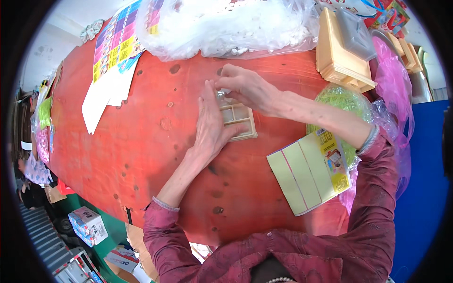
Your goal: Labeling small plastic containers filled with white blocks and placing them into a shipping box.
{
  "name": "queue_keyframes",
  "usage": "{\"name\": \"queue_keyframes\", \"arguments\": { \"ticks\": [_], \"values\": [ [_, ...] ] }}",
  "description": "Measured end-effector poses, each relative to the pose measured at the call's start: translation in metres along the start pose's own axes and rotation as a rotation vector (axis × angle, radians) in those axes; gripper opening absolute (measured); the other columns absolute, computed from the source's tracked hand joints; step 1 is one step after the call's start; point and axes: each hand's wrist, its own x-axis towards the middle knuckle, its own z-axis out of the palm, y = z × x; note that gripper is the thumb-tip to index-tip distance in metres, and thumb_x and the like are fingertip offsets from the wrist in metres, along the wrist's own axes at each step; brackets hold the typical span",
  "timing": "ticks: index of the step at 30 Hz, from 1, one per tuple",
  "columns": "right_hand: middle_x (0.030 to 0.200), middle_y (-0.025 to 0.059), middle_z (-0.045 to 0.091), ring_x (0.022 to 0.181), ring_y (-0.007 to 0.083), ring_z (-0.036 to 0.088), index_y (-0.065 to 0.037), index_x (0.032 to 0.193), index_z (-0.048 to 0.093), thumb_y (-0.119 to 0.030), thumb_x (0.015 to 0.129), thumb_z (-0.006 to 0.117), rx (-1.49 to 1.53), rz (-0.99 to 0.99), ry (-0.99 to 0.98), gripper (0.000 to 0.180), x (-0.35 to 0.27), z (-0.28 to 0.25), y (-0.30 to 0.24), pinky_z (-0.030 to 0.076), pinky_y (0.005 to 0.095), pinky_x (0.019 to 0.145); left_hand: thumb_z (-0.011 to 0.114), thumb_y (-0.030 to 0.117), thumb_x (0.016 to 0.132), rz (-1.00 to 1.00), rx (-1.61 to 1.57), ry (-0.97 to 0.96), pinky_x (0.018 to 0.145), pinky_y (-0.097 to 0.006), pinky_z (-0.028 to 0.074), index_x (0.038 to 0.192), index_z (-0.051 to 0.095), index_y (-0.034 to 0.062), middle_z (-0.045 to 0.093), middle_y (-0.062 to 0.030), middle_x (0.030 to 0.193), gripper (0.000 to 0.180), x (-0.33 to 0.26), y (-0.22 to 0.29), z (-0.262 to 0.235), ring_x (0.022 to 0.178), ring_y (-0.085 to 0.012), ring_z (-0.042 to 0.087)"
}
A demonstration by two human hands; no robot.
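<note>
A small cream tray [255,134] split into compartments lies on the red table in front of me. My left hand [209,121] steadies it, its fingers straight along the left side and its thumb reaching over the near compartments. Over the tray's far end, my right hand [246,88] is closed in a pinch, close to the left fingertips. Something small and clear [222,97] shows just under the right fingers, but its kind is hidden. Both hands cover the tray's far left part.
A clear plastic bag of white pieces [231,28] spreads across the far edge. Stacked cream trays [337,52] stand far right, near green shredded filler [347,104] in plastic. A yellow-green printed card [304,174] lies near right. Printed sheets [115,47] lie far left on the red table [108,155].
</note>
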Motion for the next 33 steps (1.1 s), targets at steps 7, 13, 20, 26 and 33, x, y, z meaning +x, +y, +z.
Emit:
{"name": "queue_keyframes", "arguments": {
  "ticks": [7,13,20,26,33],
  "values": [
    [0.112,0.0115,0.052,0.100,0.0309,0.052,-0.004,0.112,0.055,0.003,0.071,0.065,-0.181,-0.053,0.037,0.043,-0.001,0.007,-0.003,0.048,0.0371,0.079,0.085,0.017,0.058,0.031,0.072,0.075,0.109,-0.049,0.023,0.140,0.006,-0.0070,0.035,-0.0220,0.135,0.116,-0.001,-0.008,0.002,0.125,-0.0379,0.037],
    [0.101,0.0121,0.059,0.091,0.0265,0.058,0.000,0.113,0.055,0.001,0.075,0.063,0.004,0.080,-0.085,0.039,0.007,-0.026,-0.003,0.048,0.0341,0.078,0.084,0.019,0.060,0.104,0.036,0.030,0.107,-0.055,0.022,0.142,0.006,-0.0052,0.027,-0.0257,0.141,0.116,0.000,-0.008,0.000,0.131,-0.0405,0.029],
    [0.089,0.0130,0.061,0.082,0.0259,0.061,0.002,0.105,0.060,0.001,0.079,0.061,0.014,0.102,-0.099,0.026,-0.002,-0.027,0.002,0.049,0.0351,0.071,0.084,0.019,0.060,0.097,0.066,0.026,0.108,-0.055,0.021,0.142,0.010,-0.0051,0.021,-0.0258,0.145,0.112,-0.001,-0.012,0.003,0.134,-0.0407,0.023],
    [0.084,0.0151,0.059,0.079,0.0332,0.058,0.004,0.093,0.060,0.000,0.077,0.062,-0.242,0.182,-0.077,0.017,-0.024,-0.038,-0.017,0.047,0.0389,0.068,0.074,0.030,0.074,0.121,0.133,-0.015,0.109,-0.054,0.018,0.143,0.011,-0.0026,0.012,-0.0226,0.149,0.099,0.009,-0.020,-0.013,0.139,-0.0386,0.011],
    [0.080,0.0159,0.056,0.077,0.0346,0.056,0.002,0.087,0.058,0.000,0.074,0.062,-0.222,0.229,-0.104,0.013,-0.041,-0.032,-0.004,0.045,0.0411,0.067,0.062,0.032,0.083,0.260,0.461,-0.184,0.110,-0.054,0.015,0.146,0.014,0.0090,0.013,-0.0109,0.152,0.083,0.020,-0.019,-0.017,0.141,-0.0296,0.011]
  ]
}}
